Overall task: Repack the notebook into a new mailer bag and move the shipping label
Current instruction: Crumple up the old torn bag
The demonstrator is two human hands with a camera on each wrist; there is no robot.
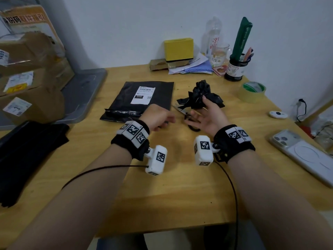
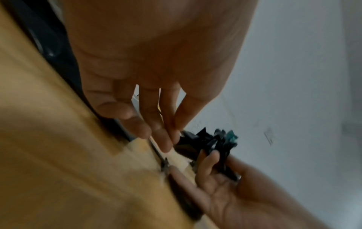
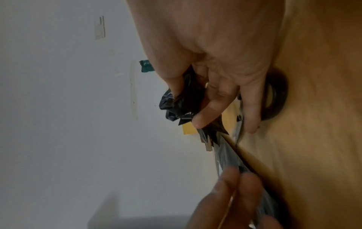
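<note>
- Mailer bag (image 1: 139, 100), black with the white label (image 1: 142, 95) stuck on its upper face, lies flat near the middle of the tabletop (image 1: 180, 186), a little toward the far edge; its near end is folded over and glossy.
- Notebook is not visible; the bag's flat, filled look suggests it is inside, though I cannot confirm that.
- Handling, as a judgement: the bag's film is thin, soft and slippery, while a notebook inside would make it a stiff, light slab. It is best taken by an edge or corner, with fingers kept off the label.
- Right hand (image 1: 207, 116) is palm up to the right of the bag; thumb and forefinger pinch a crumpled black wad (image 1: 201, 94) of bag film, likely the old mailer, the other fingers lying loose.
- The wad should be very light and springy, and may unfold if let go.
- Left hand (image 1: 158, 117) hovers at the bag's near right corner, fingers loosely bent toward the scissors (image 1: 187, 117); it seems to hold nothing, though blur leaves that uncertain.
- Scissors lie on the tabletop between the hands, partly under the right one.
- A dark jar (image 1: 234, 69) at the far right corner holds pens and a green tool; a glass (image 1: 219, 53) beside it looks empty.
- A stack of black bags (image 1: 27, 150) sits at the left edge.
</note>
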